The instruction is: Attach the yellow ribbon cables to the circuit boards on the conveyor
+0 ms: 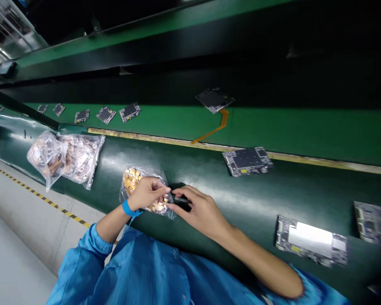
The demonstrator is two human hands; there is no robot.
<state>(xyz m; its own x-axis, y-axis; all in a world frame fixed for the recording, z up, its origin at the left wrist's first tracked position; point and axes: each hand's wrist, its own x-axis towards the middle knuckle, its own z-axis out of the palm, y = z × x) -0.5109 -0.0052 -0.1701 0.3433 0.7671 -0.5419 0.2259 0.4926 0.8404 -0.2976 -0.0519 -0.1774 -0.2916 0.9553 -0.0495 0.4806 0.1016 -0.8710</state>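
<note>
My left hand is over a clear plastic bag of small gold-orange pieces that look like flex parts. Its thumb and fingers are pinched together at the bag's right side; whatever is between them is too small to make out. A blue band circles that wrist. Just to the right, my right hand has its thumb and forefinger apart, the tips close to the left fingertips, with nothing visible between them. Nearest to it on the dark green mat is a circuit board.
Two filled plastic bags lie to the left. Several circuit boards sit along the green conveyor belt beyond a yellowish edge strip. One belt board has an orange flex cable trailing from it. More boards lie at right.
</note>
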